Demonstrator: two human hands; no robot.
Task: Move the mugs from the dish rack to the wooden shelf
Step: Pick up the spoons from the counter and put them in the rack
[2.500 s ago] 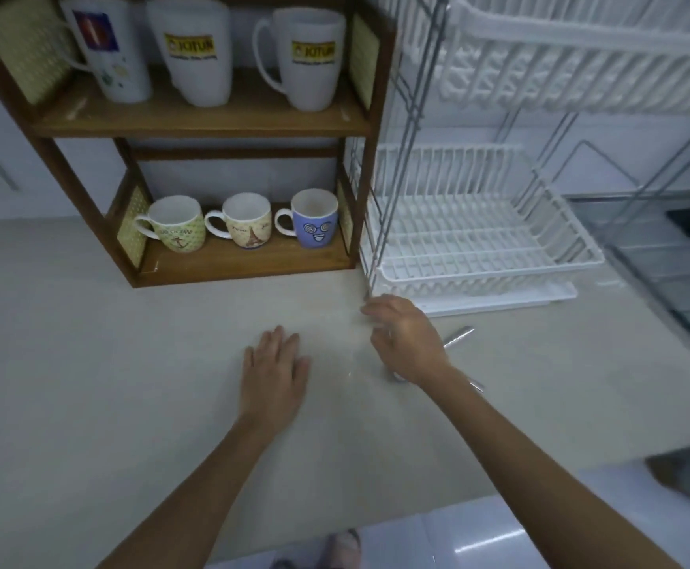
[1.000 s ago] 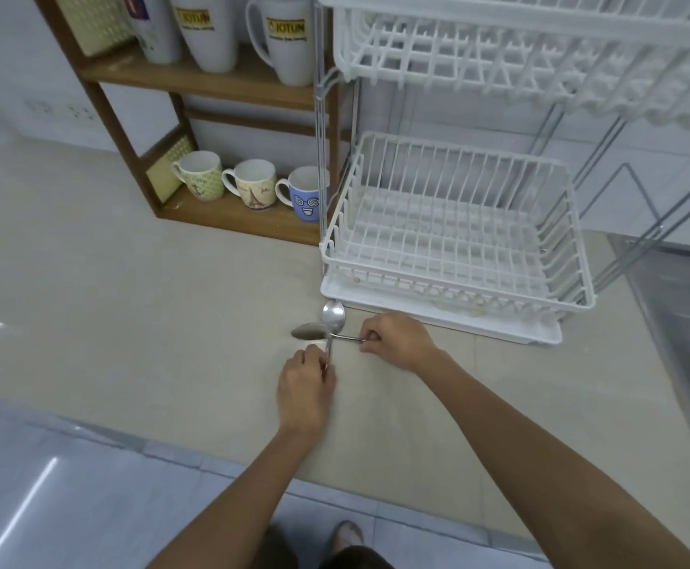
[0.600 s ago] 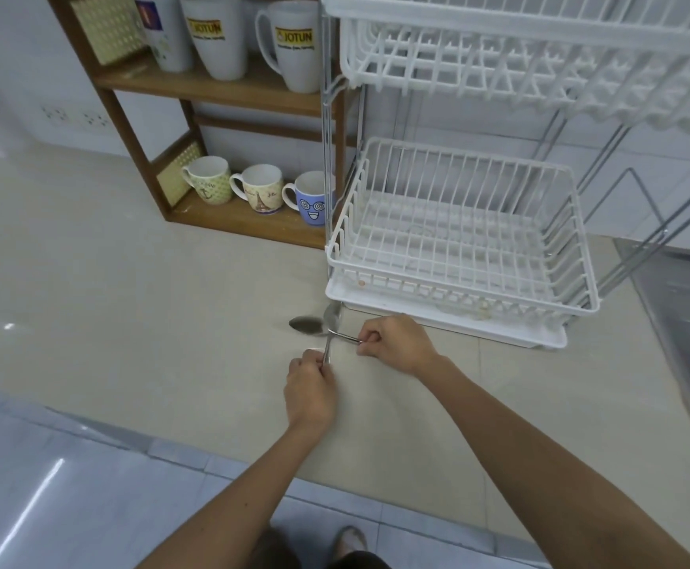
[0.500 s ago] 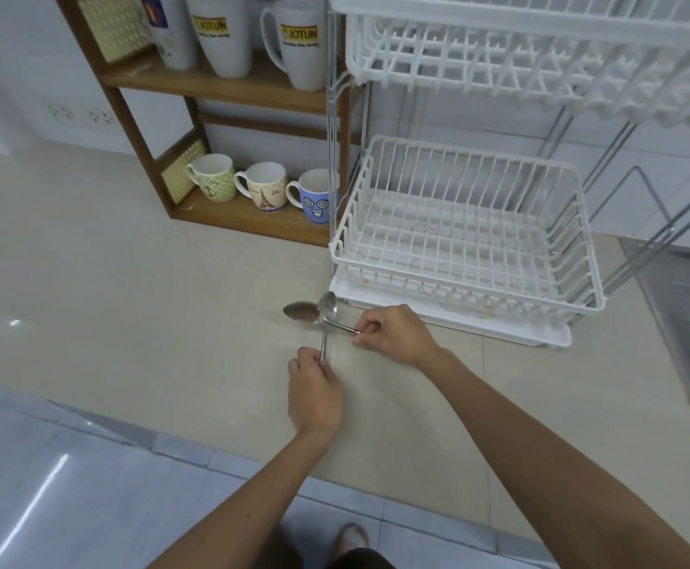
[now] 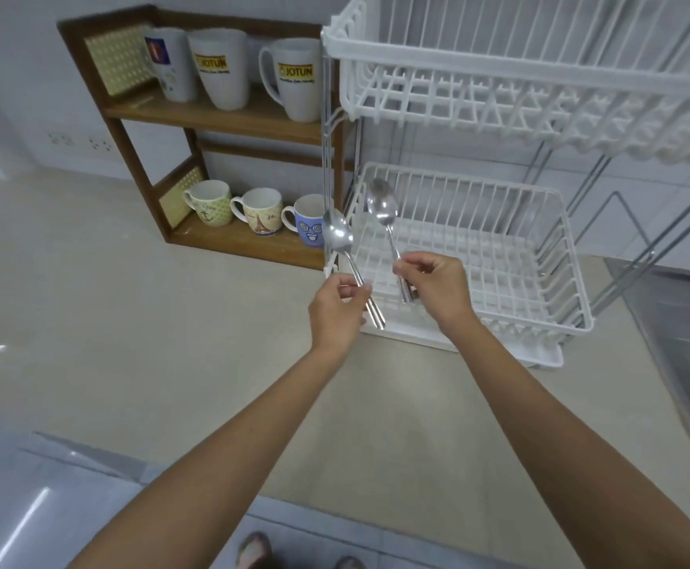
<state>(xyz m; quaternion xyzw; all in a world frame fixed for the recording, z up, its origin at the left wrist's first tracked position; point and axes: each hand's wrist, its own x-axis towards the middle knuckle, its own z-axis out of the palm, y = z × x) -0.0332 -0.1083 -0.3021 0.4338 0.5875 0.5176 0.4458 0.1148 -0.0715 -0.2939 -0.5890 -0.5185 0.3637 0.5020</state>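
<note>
The wooden shelf [image 5: 228, 122] holds three tall white mugs on its upper board: one with a red-blue print [image 5: 167, 63] and two with yellow labels [image 5: 219, 67] [image 5: 294, 78]. Three small mugs stand on the lower board: a dotted one [image 5: 210, 203], a cream one [image 5: 259, 211] and a blue face mug [image 5: 308, 225]. The white two-tier dish rack [image 5: 532, 318] holds no mugs. My left hand [image 5: 337, 312] grips a metal spoon [image 5: 338, 236] by its handle. In my right hand [image 5: 437, 287] is a second spoon [image 5: 383, 207], held in front of the rack's lower basket.
The beige countertop [image 5: 129, 322] spreads to the left and front. A steel sink [image 5: 688, 334] lies at the right edge. Wall sockets [image 5: 80, 141] sit behind the shelf. Grey floor tiles [image 5: 47, 507] and feet in sandals show below the counter edge.
Both hands picked the two spoons up off the countertop and raised them, bowls upward, to the level of the rack's lower basket. The camera view tilted upward.
</note>
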